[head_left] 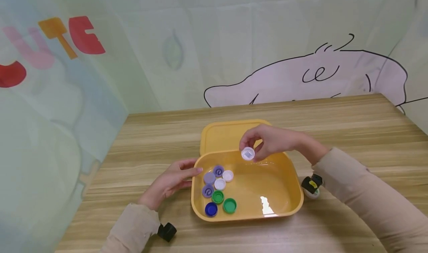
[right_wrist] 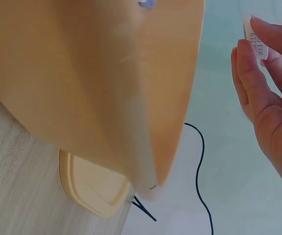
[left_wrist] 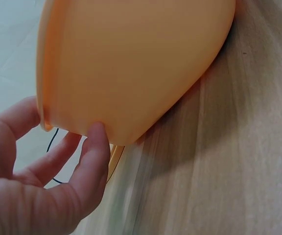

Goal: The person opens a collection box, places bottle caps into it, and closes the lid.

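A yellow plastic container (head_left: pixel 259 188) stands on the table with several bottle caps gathered in its left part: purple and white ones, green caps (head_left: pixel 229 206) and a dark blue cap (head_left: pixel 211 209). My left hand (head_left: pixel 174 179) grips the container's left side, thumb over the rim and fingers against the outer wall (left_wrist: pixel 131 58). Above the container's far rim, my right hand (head_left: pixel 272 142) pinches a white bottle cap (head_left: pixel 248 153) between thumb and fingers, its hollow side facing the head camera. Small print shows on that cap's side (right_wrist: pixel 257 43) in the right wrist view.
Behind the container lies a yellow lid (head_left: pixel 219 136), partly covered by it and the right hand. A small white round object (head_left: pixel 312 194) sits below the right wrist's black camera (head_left: pixel 311 183). A printed cloth (head_left: pixel 187 56) hangs behind the wooden table (head_left: pixel 160 134).
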Demonstrator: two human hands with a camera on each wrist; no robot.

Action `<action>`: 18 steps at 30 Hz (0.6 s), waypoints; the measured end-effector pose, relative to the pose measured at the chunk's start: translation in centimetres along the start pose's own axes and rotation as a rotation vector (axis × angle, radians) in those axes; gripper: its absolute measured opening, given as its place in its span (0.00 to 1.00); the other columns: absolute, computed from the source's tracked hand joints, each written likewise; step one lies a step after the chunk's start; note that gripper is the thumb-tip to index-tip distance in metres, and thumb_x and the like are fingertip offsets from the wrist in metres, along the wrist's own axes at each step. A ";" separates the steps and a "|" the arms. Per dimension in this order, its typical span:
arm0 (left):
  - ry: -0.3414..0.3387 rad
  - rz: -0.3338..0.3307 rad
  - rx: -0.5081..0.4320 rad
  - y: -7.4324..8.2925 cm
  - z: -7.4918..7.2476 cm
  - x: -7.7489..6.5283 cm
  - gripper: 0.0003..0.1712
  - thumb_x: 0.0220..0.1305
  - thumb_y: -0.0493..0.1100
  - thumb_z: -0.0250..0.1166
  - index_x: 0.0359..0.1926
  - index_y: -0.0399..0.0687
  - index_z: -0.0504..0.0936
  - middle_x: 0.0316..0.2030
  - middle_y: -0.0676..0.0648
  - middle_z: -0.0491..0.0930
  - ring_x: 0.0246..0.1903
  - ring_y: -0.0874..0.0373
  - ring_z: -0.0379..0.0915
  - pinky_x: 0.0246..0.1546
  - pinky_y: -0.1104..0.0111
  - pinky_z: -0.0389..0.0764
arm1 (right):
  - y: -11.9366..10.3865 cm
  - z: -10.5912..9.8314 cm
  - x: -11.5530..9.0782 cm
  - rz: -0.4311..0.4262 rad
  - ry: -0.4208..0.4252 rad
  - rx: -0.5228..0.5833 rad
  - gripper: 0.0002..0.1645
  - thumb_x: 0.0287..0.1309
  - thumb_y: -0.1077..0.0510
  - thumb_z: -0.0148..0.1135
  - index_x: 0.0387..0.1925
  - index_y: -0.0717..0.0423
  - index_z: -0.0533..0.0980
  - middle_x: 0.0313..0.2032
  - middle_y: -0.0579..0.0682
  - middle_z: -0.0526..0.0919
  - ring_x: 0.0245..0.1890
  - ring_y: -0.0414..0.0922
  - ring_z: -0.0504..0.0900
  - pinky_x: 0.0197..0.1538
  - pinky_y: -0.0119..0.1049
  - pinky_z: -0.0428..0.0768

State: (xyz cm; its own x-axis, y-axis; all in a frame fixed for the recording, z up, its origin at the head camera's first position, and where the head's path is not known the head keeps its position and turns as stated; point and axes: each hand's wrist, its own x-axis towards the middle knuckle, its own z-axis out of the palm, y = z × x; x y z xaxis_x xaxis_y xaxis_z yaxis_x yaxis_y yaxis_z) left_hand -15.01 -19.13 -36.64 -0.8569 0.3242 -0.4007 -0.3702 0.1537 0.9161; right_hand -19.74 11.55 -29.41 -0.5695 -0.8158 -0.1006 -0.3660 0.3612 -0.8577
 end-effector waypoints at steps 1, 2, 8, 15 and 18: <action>-0.002 0.001 -0.001 0.0 0.0 0.0 0.32 0.60 0.40 0.62 0.63 0.31 0.64 0.53 0.39 0.72 0.45 0.55 0.74 0.46 0.61 0.79 | 0.0 0.0 0.0 -0.002 -0.002 0.000 0.18 0.46 0.73 0.66 0.41 0.58 0.76 0.35 0.52 0.78 0.39 0.49 0.75 0.45 0.37 0.81; -0.004 0.002 -0.001 0.0 0.0 0.0 0.32 0.60 0.40 0.62 0.63 0.31 0.64 0.53 0.39 0.72 0.45 0.55 0.74 0.46 0.61 0.79 | 0.0 0.0 0.1 -0.002 -0.004 0.000 0.18 0.46 0.73 0.65 0.41 0.58 0.77 0.35 0.51 0.78 0.38 0.49 0.75 0.45 0.37 0.81; 0.004 -0.007 0.009 0.1 0.0 0.0 0.31 0.61 0.40 0.61 0.62 0.31 0.65 0.54 0.38 0.72 0.46 0.55 0.73 0.46 0.62 0.79 | -0.4 0.2 0.4 -0.023 -0.019 -0.024 0.18 0.45 0.73 0.65 0.40 0.57 0.77 0.35 0.51 0.78 0.38 0.49 0.75 0.45 0.37 0.81; 0.011 -0.012 0.008 0.1 0.0 0.0 0.31 0.60 0.41 0.62 0.62 0.31 0.65 0.53 0.39 0.72 0.46 0.56 0.73 0.46 0.62 0.79 | -0.8 0.3 0.8 -0.051 -0.035 -0.042 0.19 0.45 0.73 0.66 0.41 0.57 0.76 0.35 0.50 0.78 0.39 0.48 0.75 0.45 0.37 0.81; 0.009 -0.007 0.003 0.1 0.1 0.1 0.31 0.60 0.41 0.62 0.62 0.31 0.65 0.53 0.39 0.72 0.45 0.56 0.73 0.46 0.62 0.79 | -1.0 0.4 1.1 -0.060 -0.048 -0.041 0.18 0.46 0.72 0.66 0.41 0.57 0.76 0.36 0.49 0.78 0.39 0.48 0.75 0.45 0.36 0.81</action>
State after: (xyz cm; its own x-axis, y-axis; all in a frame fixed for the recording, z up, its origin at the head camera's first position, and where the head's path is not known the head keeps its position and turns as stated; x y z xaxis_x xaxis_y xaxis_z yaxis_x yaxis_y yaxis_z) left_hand -15.08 -19.04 -36.59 -0.8575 0.3142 -0.4074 -0.3756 0.1588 0.9131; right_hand -19.67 10.11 -28.83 -0.5102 -0.8568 -0.0743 -0.4285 0.3282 -0.8419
